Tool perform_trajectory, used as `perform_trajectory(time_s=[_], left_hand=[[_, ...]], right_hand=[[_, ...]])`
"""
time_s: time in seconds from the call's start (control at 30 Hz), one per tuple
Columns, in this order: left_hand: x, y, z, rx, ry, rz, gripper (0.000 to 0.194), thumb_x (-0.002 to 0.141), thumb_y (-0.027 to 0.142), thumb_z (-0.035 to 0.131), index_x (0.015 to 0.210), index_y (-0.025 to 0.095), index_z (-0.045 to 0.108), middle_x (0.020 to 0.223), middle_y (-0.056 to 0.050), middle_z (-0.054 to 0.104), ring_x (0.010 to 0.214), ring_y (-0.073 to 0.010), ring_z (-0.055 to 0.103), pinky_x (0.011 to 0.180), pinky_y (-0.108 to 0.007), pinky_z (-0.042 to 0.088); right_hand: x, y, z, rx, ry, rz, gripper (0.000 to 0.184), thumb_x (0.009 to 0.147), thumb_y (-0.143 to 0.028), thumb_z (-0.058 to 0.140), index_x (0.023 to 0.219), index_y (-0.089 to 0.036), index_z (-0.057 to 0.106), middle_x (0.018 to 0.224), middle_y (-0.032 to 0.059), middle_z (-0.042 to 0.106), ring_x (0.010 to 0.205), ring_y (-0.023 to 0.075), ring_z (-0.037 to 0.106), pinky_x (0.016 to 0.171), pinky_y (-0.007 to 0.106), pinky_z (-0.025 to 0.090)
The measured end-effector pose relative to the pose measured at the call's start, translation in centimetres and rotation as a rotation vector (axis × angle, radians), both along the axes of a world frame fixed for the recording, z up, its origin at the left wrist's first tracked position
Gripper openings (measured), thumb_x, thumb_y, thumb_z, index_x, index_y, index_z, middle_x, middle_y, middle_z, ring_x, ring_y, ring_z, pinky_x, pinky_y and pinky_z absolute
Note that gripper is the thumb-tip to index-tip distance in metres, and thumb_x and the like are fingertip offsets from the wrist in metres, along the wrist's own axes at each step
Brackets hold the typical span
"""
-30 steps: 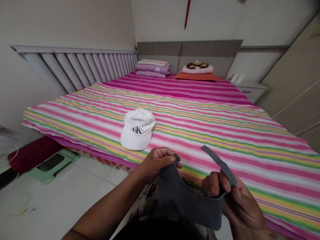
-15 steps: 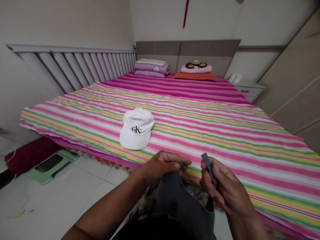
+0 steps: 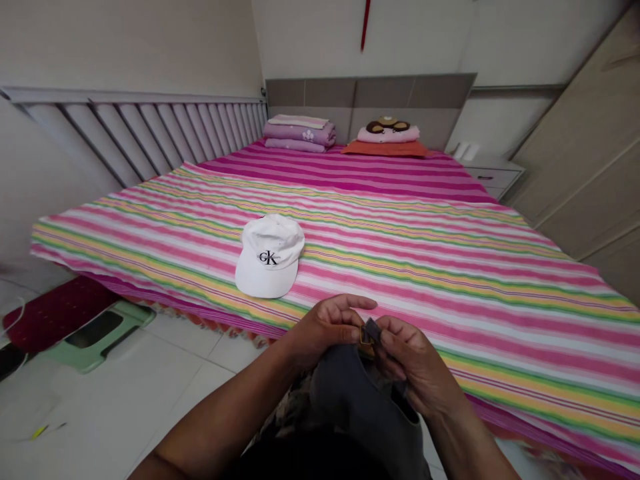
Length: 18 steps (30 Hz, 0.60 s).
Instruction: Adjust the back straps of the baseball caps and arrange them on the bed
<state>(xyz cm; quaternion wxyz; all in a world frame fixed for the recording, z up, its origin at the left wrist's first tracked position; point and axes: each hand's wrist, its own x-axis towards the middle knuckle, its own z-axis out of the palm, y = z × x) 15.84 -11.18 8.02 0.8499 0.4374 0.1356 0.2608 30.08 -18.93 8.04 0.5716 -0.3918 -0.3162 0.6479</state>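
Observation:
A dark grey cap (image 3: 350,390) hangs between my hands in front of my body, its lower part lost in shadow. My left hand (image 3: 337,323) pinches the cap's back edge beside a brass-coloured buckle (image 3: 367,339). Closed on the cap's strap (image 3: 373,328) is my right hand (image 3: 407,353), with the strap's end right at the buckle. From this angle I cannot tell whether the strap passes through it. A white cap (image 3: 273,257) with black letters lies on the striped bedspread, beyond my left hand.
The bed with its striped bedspread (image 3: 450,260) fills the middle. Folded purple bedding (image 3: 300,135) and a pink pile (image 3: 387,135) lie by the headboard (image 3: 320,93). A green stool (image 3: 107,337) stands on the floor at left; a nightstand (image 3: 493,177) is at far right.
My right hand has moved left, bringing the strap's end from well apart up to the buckle. The left hand stays on the cap. The view has shifted slightly.

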Motion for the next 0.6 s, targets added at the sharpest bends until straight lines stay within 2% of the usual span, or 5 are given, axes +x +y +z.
perform_trajectory(time_s=[0.17, 0.3, 0.37, 0.53, 0.6], left_hand=[[-0.08, -0.25, 0.01, 0.093, 0.094, 0.08, 0.035, 0.062, 0.02, 0.075, 0.091, 0.013, 0.058, 0.071, -0.001, 0.063, 0.063, -0.0082, 0.058, 0.063, -0.02, 0.043], [-0.16, -0.71, -0.12, 0.277, 0.183, 0.182, 0.033, 0.059, 0.023, 0.076, 0.084, 0.014, 0.056, 0.078, -0.002, 0.061, 0.071, -0.0103, 0.057, 0.065, -0.021, 0.043], [-0.22, -0.77, -0.26, 0.443, 0.269, 0.259, 0.031, 0.06, 0.024, 0.075, 0.084, 0.013, 0.058, 0.077, -0.003, 0.062, 0.07, -0.0116, 0.057, 0.065, -0.023, 0.043], [-0.56, -0.45, -0.49, 1.054, 0.344, 0.488, 0.02, 0.068, 0.027, 0.069, 0.084, 0.016, 0.066, 0.079, -0.007, 0.067, 0.074, -0.0164, 0.061, 0.069, -0.027, 0.044], [-0.73, -0.38, -0.55, 1.147, 0.349, 0.528, 0.019, 0.071, 0.027, 0.066, 0.088, 0.018, 0.067, 0.083, -0.008, 0.069, 0.078, -0.0175, 0.062, 0.071, -0.027, 0.045]], right_hand=[[-0.48, 0.29, -0.26, -0.058, -0.012, -0.004, 0.035, 0.065, -0.039, 0.073, 0.056, -0.015, 0.049, 0.037, -0.0087, 0.037, 0.032, 0.001, 0.022, 0.035, 0.017, 0.012], [-0.43, 0.5, -0.58, -0.066, -0.018, -0.062, 0.037, 0.065, -0.041, 0.072, 0.055, -0.017, 0.046, 0.035, -0.0091, 0.036, 0.032, 0.002, 0.022, 0.037, 0.019, 0.013], [-0.43, 0.58, -0.64, -0.055, -0.038, -0.082, 0.035, 0.065, -0.04, 0.072, 0.056, -0.017, 0.047, 0.034, -0.009, 0.036, 0.033, 0.0026, 0.023, 0.038, 0.019, 0.012], [-0.48, 0.59, -0.64, -0.035, -0.023, -0.109, 0.032, 0.067, -0.039, 0.071, 0.058, -0.017, 0.05, 0.034, -0.009, 0.036, 0.034, 0.0035, 0.022, 0.039, 0.02, 0.013], [-0.5, 0.57, -0.71, -0.036, -0.005, -0.124, 0.031, 0.068, -0.039, 0.07, 0.058, -0.016, 0.051, 0.034, -0.0083, 0.037, 0.035, 0.0042, 0.024, 0.039, 0.02, 0.015]])
